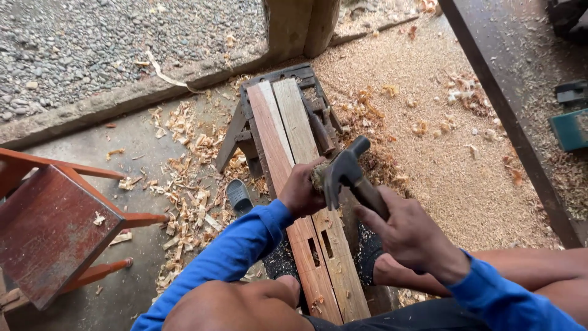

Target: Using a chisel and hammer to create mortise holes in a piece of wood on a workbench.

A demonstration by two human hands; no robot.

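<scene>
Two long wooden boards [288, 132] lie side by side on a dark sawhorse [245, 125], each with a rectangular slot cut near my end. My left hand [301, 191] is closed around a wooden-handled tool, probably a chisel [318, 176], held upright on the boards. My right hand [409, 236] grips the handle of a claw hammer [346, 170], whose steel head sits right at the top of the chisel. I sit astride the boards, knees on both sides, in blue sleeves.
A red wooden stool [52, 230] lies tipped over at the left. Wood chips [190, 196] and sawdust [429, 116] cover the concrete floor. A dark sandal [239, 196] lies by the sawhorse. A workbench edge [508, 122] with a teal tool [569, 129] runs along the right. Gravel lies beyond.
</scene>
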